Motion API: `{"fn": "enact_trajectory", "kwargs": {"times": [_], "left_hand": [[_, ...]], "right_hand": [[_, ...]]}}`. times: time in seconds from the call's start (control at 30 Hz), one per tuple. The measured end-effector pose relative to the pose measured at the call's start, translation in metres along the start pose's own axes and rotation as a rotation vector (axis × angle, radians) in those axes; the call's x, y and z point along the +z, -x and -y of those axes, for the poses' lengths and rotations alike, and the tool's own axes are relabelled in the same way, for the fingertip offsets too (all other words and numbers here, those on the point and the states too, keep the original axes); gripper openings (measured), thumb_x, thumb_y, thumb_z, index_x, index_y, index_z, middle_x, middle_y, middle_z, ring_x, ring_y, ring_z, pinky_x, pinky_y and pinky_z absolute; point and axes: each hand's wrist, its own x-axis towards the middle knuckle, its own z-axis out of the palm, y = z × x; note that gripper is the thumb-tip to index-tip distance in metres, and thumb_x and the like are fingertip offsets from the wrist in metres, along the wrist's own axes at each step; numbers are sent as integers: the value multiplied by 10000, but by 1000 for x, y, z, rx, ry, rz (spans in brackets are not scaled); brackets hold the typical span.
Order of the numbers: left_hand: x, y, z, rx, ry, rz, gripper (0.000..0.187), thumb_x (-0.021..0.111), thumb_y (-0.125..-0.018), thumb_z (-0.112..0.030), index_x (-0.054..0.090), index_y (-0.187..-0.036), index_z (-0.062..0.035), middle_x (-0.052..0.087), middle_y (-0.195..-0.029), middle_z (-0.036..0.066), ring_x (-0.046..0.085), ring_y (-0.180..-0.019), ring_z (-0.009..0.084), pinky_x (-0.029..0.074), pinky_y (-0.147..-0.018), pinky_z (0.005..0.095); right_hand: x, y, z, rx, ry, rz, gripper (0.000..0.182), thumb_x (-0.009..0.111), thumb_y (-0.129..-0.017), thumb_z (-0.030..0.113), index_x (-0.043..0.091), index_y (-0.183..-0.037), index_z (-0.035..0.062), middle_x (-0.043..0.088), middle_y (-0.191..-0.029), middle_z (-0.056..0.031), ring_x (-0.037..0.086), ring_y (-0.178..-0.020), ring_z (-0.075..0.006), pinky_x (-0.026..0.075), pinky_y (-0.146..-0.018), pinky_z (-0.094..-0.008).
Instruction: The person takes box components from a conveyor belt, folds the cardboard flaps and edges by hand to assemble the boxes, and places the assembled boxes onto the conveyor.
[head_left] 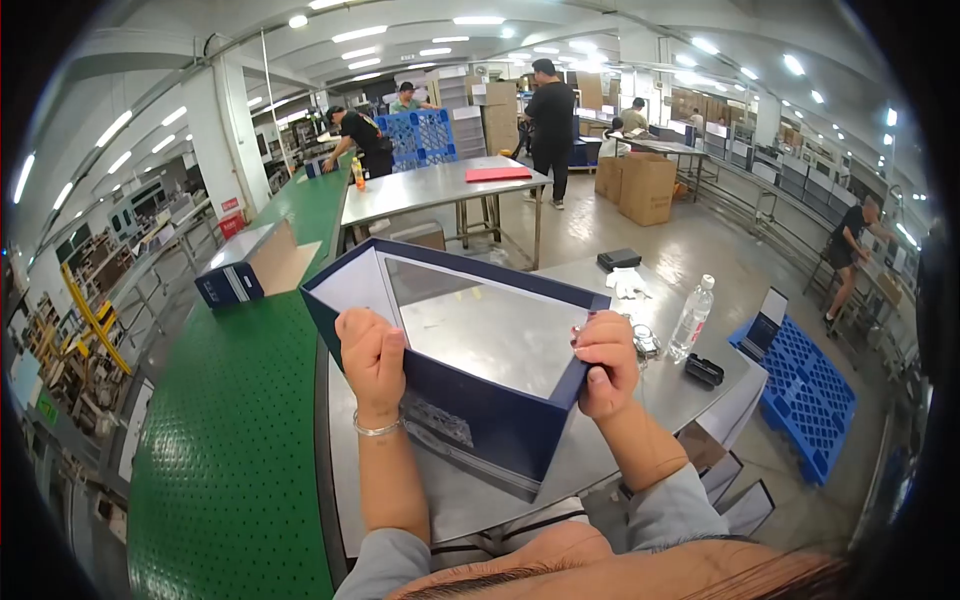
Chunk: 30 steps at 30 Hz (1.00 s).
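A dark blue box (480, 420) with white inner walls is held tilted over the metal table (500, 515). The table top shows through its middle, and a printed picture marks its near side. My left hand (372, 362) is closed over the near left edge, thumb upward, with a bracelet at the wrist. At the right end my right hand (607, 362) grips the box's corner, fingers curled over the rim. Parts of both hands' fingers are hidden by the box wall.
Another blue box (232, 283) lies on the green conveyor belt (225, 450) at left. To the right are a water bottle (692, 318), white gloves (627, 283), a black case (704, 371) and a blue pallet (812, 405). Several people work farther back.
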Motion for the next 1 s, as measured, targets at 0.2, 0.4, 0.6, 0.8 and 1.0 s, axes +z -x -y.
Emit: {"fn": "enact_trajectory", "kwargs": {"times": [0.2,0.4,0.6,0.8,1.0], "left_hand": [[9,-3,-29,-2,9,-42,270,592,-911,-175,572,-648,-117,514,-727,-11,434,-775,188,344,-989,383],[17,-6,-46,-8,-34,-26,223,599,-898,-178,600,-681,-123,540,-746,-20,455,-788,176,325,-1087,430],[32,-6,-57,13,-61,-23,164,599,-876,-156,615,-715,-125,555,-760,-26,466,-788,167,328,-1087,429],[48,-5,-58,29,-28,-41,144,594,-862,-134,617,-720,-127,562,-769,-25,473,-794,167,329,-1082,428],[62,-4,-58,31,-19,-17,129,599,-856,-131,620,-729,-125,568,-782,-23,483,-805,174,330,-1074,425]], "right_hand": [[-32,-16,-8,58,-67,286,222,496,-870,218,629,-919,47,609,-941,-97,515,-773,-252,446,-817,-382],[-24,-50,40,226,-176,-41,219,492,-901,236,626,-889,62,578,-761,-58,478,-697,-218,399,-743,-342],[-40,-27,58,186,-96,66,265,513,-932,289,625,-978,53,573,-716,-45,494,-684,-202,404,-726,-315],[-64,-29,35,23,-137,329,386,474,-977,358,570,-1158,31,599,-831,-61,504,-717,-179,428,-709,-305],[-65,-57,12,466,-368,72,568,370,-1023,468,465,-1342,8,581,-855,-71,498,-744,-126,396,-688,-278]]}}
